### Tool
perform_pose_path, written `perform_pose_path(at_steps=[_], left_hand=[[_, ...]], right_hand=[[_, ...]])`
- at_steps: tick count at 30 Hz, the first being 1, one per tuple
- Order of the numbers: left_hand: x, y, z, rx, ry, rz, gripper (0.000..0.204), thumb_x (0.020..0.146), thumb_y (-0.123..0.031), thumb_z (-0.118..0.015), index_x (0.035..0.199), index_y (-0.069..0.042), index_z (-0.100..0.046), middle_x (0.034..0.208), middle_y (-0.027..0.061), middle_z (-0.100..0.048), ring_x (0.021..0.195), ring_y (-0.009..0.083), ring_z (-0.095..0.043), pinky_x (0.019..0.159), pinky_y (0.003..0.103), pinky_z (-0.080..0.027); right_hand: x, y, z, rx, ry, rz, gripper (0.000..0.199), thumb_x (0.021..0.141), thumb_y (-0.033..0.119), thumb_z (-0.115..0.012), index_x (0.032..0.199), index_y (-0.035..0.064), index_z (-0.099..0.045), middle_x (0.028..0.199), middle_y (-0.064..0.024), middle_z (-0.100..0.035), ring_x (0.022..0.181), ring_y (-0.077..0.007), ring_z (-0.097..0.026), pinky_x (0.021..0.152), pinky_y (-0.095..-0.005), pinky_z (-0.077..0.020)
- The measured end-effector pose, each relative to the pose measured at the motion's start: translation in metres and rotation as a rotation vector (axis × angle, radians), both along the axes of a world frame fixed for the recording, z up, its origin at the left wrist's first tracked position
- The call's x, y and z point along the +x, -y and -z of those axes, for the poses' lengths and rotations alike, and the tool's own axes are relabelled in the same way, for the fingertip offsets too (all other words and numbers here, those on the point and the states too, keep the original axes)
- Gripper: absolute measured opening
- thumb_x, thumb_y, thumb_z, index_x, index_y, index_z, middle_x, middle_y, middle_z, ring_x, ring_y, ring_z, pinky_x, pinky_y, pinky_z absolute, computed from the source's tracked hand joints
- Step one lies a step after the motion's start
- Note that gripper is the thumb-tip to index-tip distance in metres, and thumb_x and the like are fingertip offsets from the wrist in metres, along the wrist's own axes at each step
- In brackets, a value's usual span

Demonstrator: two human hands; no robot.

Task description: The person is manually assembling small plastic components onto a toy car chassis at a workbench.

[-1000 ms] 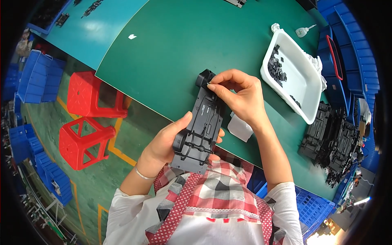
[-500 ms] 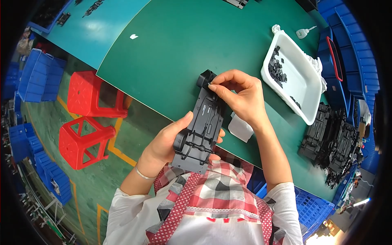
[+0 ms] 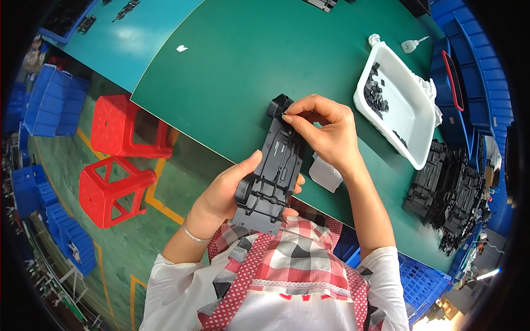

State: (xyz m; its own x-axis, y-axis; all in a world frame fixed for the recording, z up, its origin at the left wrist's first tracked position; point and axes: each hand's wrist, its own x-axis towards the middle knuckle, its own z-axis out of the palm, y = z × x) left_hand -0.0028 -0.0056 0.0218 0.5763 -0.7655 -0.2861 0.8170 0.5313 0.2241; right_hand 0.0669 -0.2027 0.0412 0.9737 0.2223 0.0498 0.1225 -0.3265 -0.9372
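A black toy-car chassis (image 3: 274, 165) with moulded axle and frame detail is held slantwise over the table's front edge. My left hand (image 3: 229, 185) wraps round its lower part from the left, with fingertips showing at the right side. The thumb and forefinger of my right hand (image 3: 328, 127) pinch together at the chassis's far end, beside a black wheel-arch part. Whatever lies between those fingertips is too small or hidden to make out. A small white translucent piece (image 3: 326, 173) lies on the table beneath my right wrist.
A white tray (image 3: 425, 135) holding small black pieces stands at the right. Several black chassis (image 3: 461, 187) are piled past it. A small white bottle (image 3: 413, 44) stands behind the tray. Blue bins (image 3: 469, 71) line the right edge; red stools (image 3: 113, 127) stand on the floor at left.
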Motion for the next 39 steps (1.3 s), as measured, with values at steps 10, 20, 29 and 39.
perform_pose_path(at_steps=[10,20,29,39], left_hand=[[0.0,0.001,0.0,-0.004,0.007,-0.009,0.057,0.103,-0.043,-0.031,0.136,0.003,-0.04,0.123,0.0234,-0.056,0.111,0.0309,-0.06,0.087,0.054,-0.056],[0.0,0.002,-0.004,-0.001,-0.01,-0.017,0.055,0.104,-0.041,-0.031,0.135,0.002,-0.04,0.121,0.023,-0.057,0.11,0.0296,-0.06,0.087,0.053,-0.056],[0.001,0.004,-0.011,0.011,-0.036,-0.02,0.055,0.104,-0.042,-0.03,0.135,0.002,-0.041,0.118,0.0218,-0.058,0.108,0.0294,-0.061,0.086,0.052,-0.057],[0.001,0.006,-0.015,-0.009,-0.07,-0.013,0.056,0.103,-0.045,-0.03,0.134,0.001,-0.042,0.117,0.0192,-0.059,0.105,0.027,-0.063,0.084,0.049,-0.058]], right_hand=[[0.002,0.002,0.0,-0.048,0.146,-0.098,0.01,0.08,-0.004,-0.07,0.09,-0.0015,-0.071,0.087,-0.0085,-0.068,0.077,-0.0123,-0.064,0.067,-0.025,-0.0527],[0.005,0.002,-0.006,-0.055,0.025,-0.079,0.009,0.081,-0.004,-0.069,0.09,-0.0028,-0.071,0.087,-0.0076,-0.067,0.078,-0.0124,-0.065,0.069,-0.0248,-0.0533],[0.008,0.002,-0.011,-0.086,-0.066,-0.078,0.009,0.079,-0.003,-0.07,0.089,-0.0029,-0.071,0.087,-0.007,-0.067,0.078,-0.0123,-0.065,0.072,-0.025,-0.0538],[0.006,0.003,-0.013,-0.104,-0.053,-0.097,0.014,0.081,-0.001,-0.07,0.094,-0.0035,-0.069,0.089,-0.0069,-0.066,0.08,-0.013,-0.064,0.072,-0.0254,-0.054]])
